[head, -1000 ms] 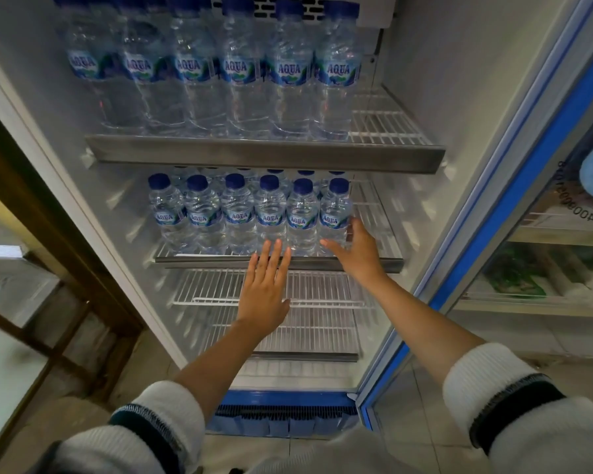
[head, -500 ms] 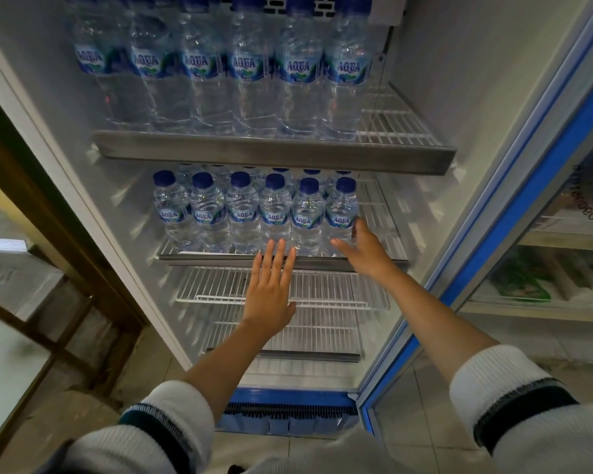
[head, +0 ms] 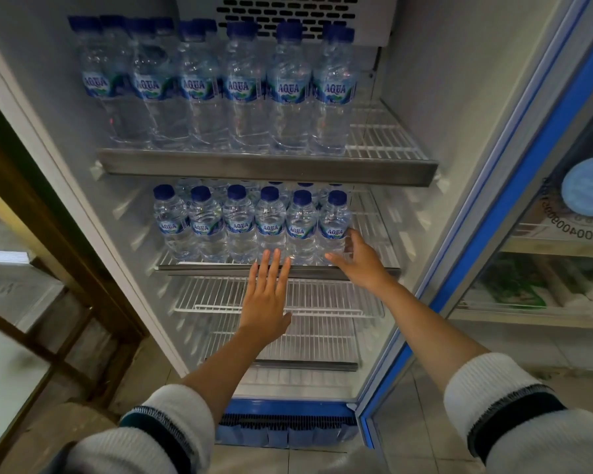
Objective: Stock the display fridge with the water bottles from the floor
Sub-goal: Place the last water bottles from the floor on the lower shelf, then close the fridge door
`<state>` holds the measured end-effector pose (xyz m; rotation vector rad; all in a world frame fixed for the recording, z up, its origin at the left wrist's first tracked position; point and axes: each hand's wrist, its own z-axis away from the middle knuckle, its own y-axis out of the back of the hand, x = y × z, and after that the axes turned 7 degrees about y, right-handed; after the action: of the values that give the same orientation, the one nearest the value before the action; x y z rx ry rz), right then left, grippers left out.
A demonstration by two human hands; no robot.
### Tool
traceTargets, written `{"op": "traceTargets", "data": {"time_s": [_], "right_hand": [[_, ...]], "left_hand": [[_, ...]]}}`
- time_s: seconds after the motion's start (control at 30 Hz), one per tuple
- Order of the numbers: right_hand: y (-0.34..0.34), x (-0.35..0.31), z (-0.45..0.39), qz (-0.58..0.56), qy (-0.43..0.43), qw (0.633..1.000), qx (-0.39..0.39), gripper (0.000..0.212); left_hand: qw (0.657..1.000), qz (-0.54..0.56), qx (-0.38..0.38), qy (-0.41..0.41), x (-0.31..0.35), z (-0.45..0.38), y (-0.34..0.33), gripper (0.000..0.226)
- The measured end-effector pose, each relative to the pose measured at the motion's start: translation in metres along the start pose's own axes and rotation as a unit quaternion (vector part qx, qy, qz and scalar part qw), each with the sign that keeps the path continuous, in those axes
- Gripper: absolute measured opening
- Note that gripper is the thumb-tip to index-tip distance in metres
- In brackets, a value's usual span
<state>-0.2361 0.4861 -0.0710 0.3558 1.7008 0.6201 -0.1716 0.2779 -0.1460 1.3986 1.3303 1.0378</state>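
Observation:
The display fridge stands open in front of me. Its top shelf carries a row of tall clear water bottles with blue caps. On the second shelf stand shorter bottles, several across, with more behind. My left hand is flat, fingers straight, fingertips at the front lip of the second shelf, holding nothing. My right hand is open beside the rightmost short bottle, fingertips near its base; whether it touches is unclear.
Two bare wire shelves lie below the stocked ones. The blue-framed glass door is swung open at the right, with another cabinet's shelves behind it. A dark wooden frame stands at the left. The floor is tiled.
Both hands stay at the second shelf's front. The view has tilted upward, bringing the fridge's top vent into sight.

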Motion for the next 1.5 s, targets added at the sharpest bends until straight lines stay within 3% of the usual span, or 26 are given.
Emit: {"op": "traceTargets", "data": {"time_s": [0.2,0.3,0.57,0.83,1.17,1.5], "right_hand": [[0.004,-0.001,0.020,-0.014,-0.004,1.000,0.020,0.101],[0.001,0.000,0.035,-0.006,-0.001,0.999,0.047,0.101],[-0.007,-0.020,0.081,0.105,0.031,0.989,0.098,0.089],[-0.018,-0.069,0.142,0.197,0.065,0.972,0.112,0.077],[-0.028,-0.133,0.279,0.290,0.073,0.948,0.106,0.070],[0.026,-0.180,0.420,0.486,0.149,0.856,0.097,0.074]], "left_hand": [[0.998,0.010,-0.049,-0.031,-0.009,0.002,0.016,0.124],[0.996,0.023,-0.077,-0.036,-0.013,0.005,0.027,0.118],[0.984,0.109,-0.133,0.056,-0.017,0.040,0.053,0.116],[0.985,0.134,-0.092,0.058,-0.044,0.103,0.089,0.112],[0.991,0.115,-0.066,-0.035,-0.042,0.221,0.140,0.105],[0.967,0.229,-0.009,-0.109,0.041,0.316,0.184,0.111]]}}
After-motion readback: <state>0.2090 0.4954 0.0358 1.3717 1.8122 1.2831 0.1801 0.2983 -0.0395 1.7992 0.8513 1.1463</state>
